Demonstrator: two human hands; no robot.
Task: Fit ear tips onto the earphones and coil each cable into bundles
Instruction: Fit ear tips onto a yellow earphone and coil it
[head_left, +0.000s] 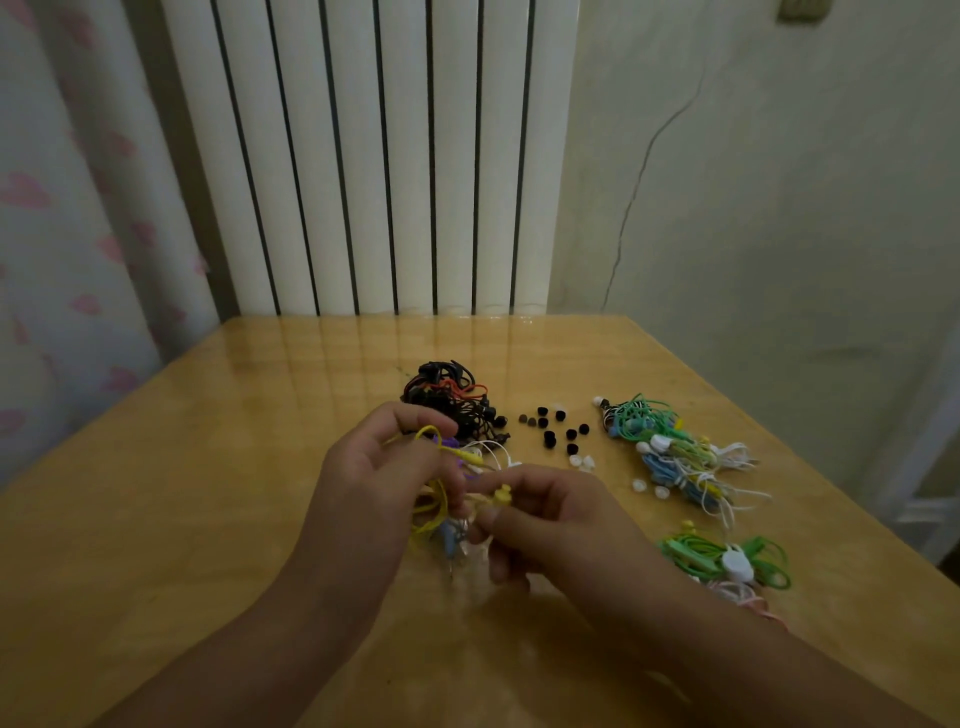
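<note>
Above the wooden table (208, 467), a yellow earphone (503, 494) is being pinched in the right hand (545, 519).
Its yellow cable (436, 499) is being gripped by the curled left hand (374, 478); tip-fitting seems underway, coiling likely being called for next.

A glossy wooden worktop (218, 467) stands pushed against a tall white ribbed radiator (374, 156), whose columns reflect in its far edge. To the left hangs a pale curtain (57, 218) with pink hearts. The greenish wall (779, 182) on the right shows a long crack. Light is dim.
</note>
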